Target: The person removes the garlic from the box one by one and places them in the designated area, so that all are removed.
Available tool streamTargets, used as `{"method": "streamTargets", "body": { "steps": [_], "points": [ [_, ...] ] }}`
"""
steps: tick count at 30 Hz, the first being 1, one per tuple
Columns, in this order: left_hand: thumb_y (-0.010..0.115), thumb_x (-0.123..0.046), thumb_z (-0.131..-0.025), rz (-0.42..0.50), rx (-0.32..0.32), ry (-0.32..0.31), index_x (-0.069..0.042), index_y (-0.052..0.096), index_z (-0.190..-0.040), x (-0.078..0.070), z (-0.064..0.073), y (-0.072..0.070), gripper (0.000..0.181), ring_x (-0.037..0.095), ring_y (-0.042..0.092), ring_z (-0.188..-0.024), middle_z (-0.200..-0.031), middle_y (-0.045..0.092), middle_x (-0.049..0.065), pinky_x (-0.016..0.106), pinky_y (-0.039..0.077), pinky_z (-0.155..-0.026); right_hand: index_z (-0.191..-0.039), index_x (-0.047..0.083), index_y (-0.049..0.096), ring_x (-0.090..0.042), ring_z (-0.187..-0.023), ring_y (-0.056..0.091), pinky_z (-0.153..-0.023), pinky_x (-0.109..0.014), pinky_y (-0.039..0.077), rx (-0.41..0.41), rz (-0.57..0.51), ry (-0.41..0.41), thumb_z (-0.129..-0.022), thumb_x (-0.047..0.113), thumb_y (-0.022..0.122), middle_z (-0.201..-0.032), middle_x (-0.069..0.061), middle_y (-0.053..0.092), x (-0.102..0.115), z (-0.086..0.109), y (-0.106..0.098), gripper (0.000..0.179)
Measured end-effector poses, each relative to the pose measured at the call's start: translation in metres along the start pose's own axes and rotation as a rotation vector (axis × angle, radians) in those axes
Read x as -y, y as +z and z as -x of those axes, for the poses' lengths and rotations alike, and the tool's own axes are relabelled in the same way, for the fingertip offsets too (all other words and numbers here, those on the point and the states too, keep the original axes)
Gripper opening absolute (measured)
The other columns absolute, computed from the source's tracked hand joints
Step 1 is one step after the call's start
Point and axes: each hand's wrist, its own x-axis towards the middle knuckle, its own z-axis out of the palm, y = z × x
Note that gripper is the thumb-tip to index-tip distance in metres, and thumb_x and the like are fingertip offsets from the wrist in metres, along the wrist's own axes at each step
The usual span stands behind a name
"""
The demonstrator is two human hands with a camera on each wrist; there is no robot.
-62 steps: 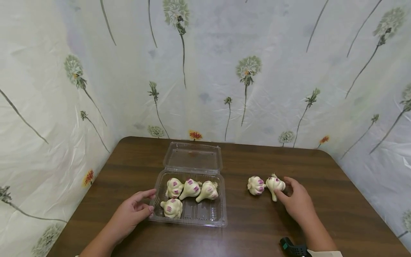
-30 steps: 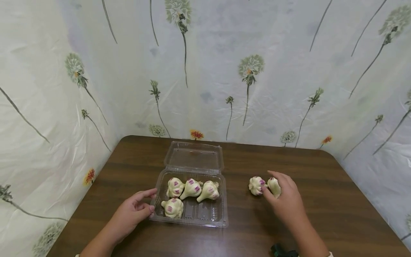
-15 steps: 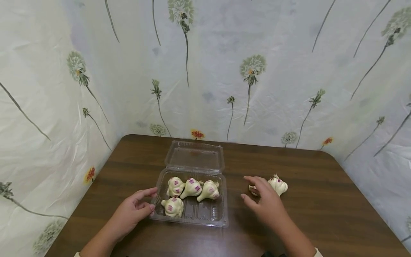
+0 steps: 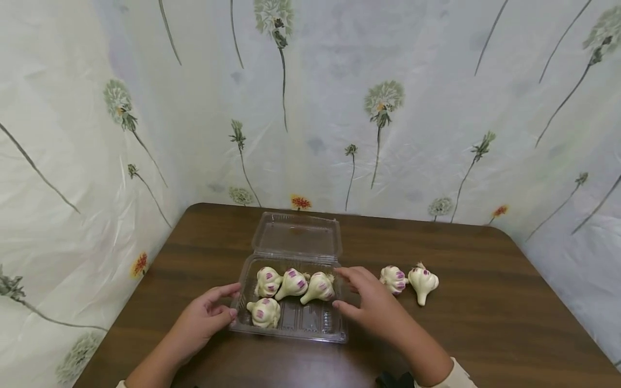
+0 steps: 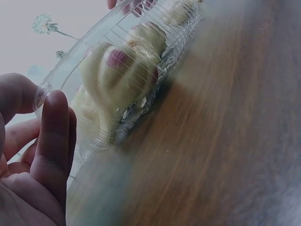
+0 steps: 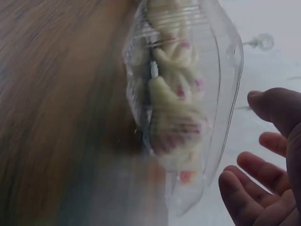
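Observation:
A clear plastic clamshell container (image 4: pixel 291 335) sits on the table with its lid (image 4: pixel 297 237) folded back. Several garlic bulbs (image 4: pixel 265 312) with purple marks lie inside it, three in the back row and one at front left. My left hand (image 4: pixel 206 318) pinches the container's left rim between thumb and forefinger, as the left wrist view shows. At the right rim hovers my right hand (image 4: pixel 373 304), fingers spread and holding nothing; a gap separates it from the rim in the right wrist view. Two more garlic bulbs, one (image 4: pixel 394 279) beside another (image 4: pixel 423 283), lie to its right.
The dark wooden table (image 4: pixel 485 302) has rounded far corners. Behind and at both sides hangs a pale sheet (image 4: pixel 310 108) printed with dandelions. A black object (image 4: pixel 395 380) shows by the right wrist at the bottom edge.
My right hand has let go of the rightmost loose garlic bulb and moved left, past the other bulb, to the container's right side. My left hand has stayed at the left rim.

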Motion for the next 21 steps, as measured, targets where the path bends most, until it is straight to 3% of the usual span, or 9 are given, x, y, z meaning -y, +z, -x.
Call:
{"method": "streamTargets", "body": {
  "steps": [8, 15, 21],
  "points": [
    [0.07, -0.006, -0.099, 0.009, 0.002, -0.004, -0.001, 0.05, -0.152, -0.002, 0.0, 0.001, 0.057, 0.008, 0.065, -0.083, -0.142, 0.048, 0.025, 0.024, 0.059, -0.077, -0.148, 0.015, 0.057, -0.025, -0.115, 0.065, -0.095, -0.045, 0.057, 0.049, 0.045, 0.058, -0.092, 0.025, 0.083, -0.142, -0.004, 0.059, 0.015, -0.01, 0.004, 0.062],
    [0.069, -0.005, -0.099, 0.003, 0.003, -0.004, 0.001, 0.049, -0.152, -0.003, 0.0, 0.001, 0.058, 0.008, 0.067, -0.085, -0.142, 0.049, 0.025, 0.024, 0.059, -0.077, -0.148, 0.015, 0.058, -0.025, -0.133, 0.058, -0.107, -0.049, 0.051, 0.067, 0.108, 0.117, -0.091, 0.029, 0.084, -0.144, -0.004, 0.059, 0.026, -0.017, 0.007, 0.063],
    [0.069, -0.005, -0.098, 0.004, 0.009, -0.001, 0.002, 0.048, -0.152, -0.002, 0.0, 0.001, 0.058, 0.008, 0.068, -0.086, -0.143, 0.049, 0.027, 0.024, 0.059, -0.077, -0.148, 0.015, 0.058, -0.028, -0.136, 0.057, -0.108, -0.05, 0.051, 0.097, 0.139, 0.126, -0.092, 0.03, 0.083, -0.145, -0.005, 0.058, 0.029, -0.021, 0.013, 0.062]
  ]
}}
